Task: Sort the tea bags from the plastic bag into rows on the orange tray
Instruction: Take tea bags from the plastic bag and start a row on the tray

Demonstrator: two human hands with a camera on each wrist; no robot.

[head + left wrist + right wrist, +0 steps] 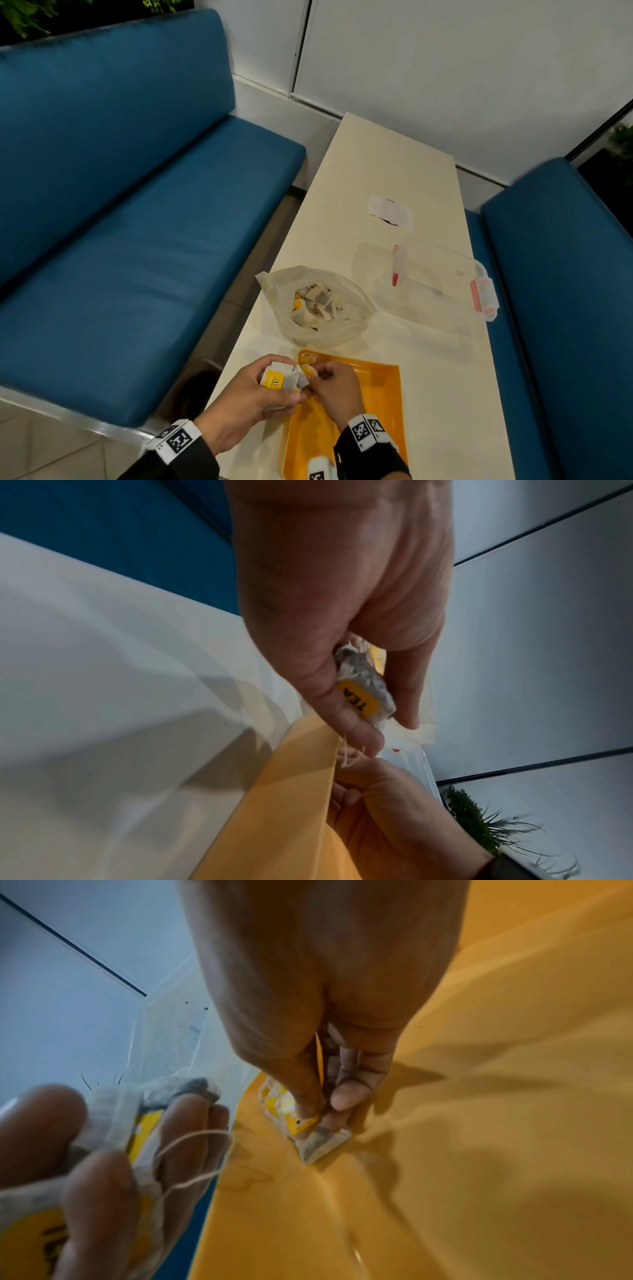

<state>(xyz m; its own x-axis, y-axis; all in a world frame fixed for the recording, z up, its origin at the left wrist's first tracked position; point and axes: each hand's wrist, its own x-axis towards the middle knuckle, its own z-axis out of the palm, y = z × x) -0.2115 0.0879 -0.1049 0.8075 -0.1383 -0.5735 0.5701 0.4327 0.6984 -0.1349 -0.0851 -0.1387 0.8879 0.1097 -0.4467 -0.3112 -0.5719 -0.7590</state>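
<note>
My left hand (284, 381) grips a bunch of tea bags (275, 377) with yellow tags above the left edge of the orange tray (376, 394). In the left wrist view the left hand (387, 729) shows a yellow tag reading "TEA" (358, 700). My right hand (325, 1107) pinches one tea bag (318, 1139) by its tag and holds it down on the tray (479, 1123) near the far left corner. Another tea bag (307, 359) lies in that corner. The open plastic bag (346, 329), with several tea bags (315, 301) inside, sits just beyond the tray.
A clear plastic box (445, 284) with pink latches stands right of the bag, with a red pen (396, 265) on its left side. A small white and purple item (390, 212) lies farther back. Blue benches (137, 240) flank the narrow cream table (394, 164).
</note>
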